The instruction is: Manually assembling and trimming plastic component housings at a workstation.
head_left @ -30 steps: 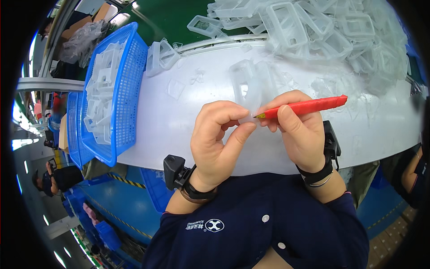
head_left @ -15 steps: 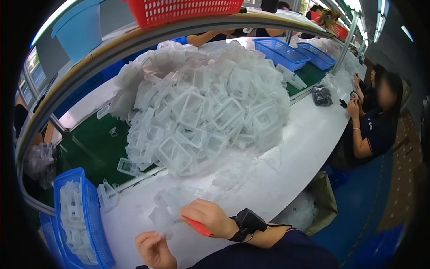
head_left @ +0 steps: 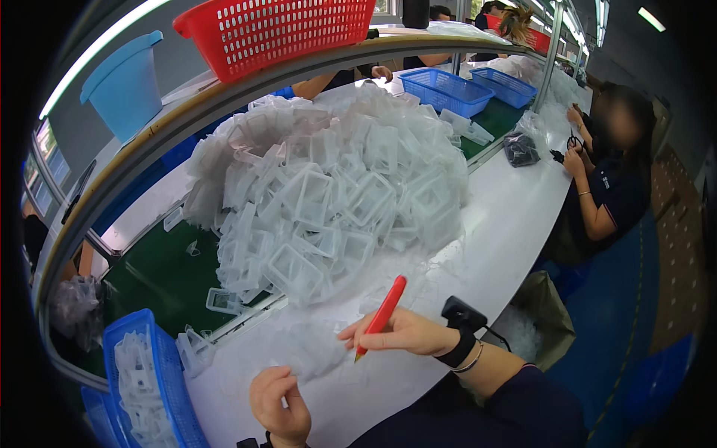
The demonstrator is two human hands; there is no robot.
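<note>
My right hand (head_left: 396, 332) grips a slim red pen-shaped tool (head_left: 385, 310) with a pointed tip slanting down toward the table. To its left, my left hand (head_left: 280, 403) hovers near the table's front edge. Its fingers are loosely curled, thumb apart, and nothing shows between them. Just beyond both hands, hazy clear plastic scraps (head_left: 314, 351) lie on the white table (head_left: 239, 366); single shapes are hard to make out. Farther back rises a large heap of translucent rectangular plastic frames (head_left: 321, 194).
At lower left stands a blue basket (head_left: 168, 373) of clear parts, with loose pieces (head_left: 194, 351) beside it. A red basket (head_left: 276, 37) and a light-blue bin (head_left: 123, 86) sit on the shelf above. A co-worker (head_left: 612, 172) sits at right, near an open sack (head_left: 553, 313).
The hands have drawn apart, and the clear plastic piece between them has left my left fingers. My right hand has turned the red tool more upright. The whole view has shifted slightly.
</note>
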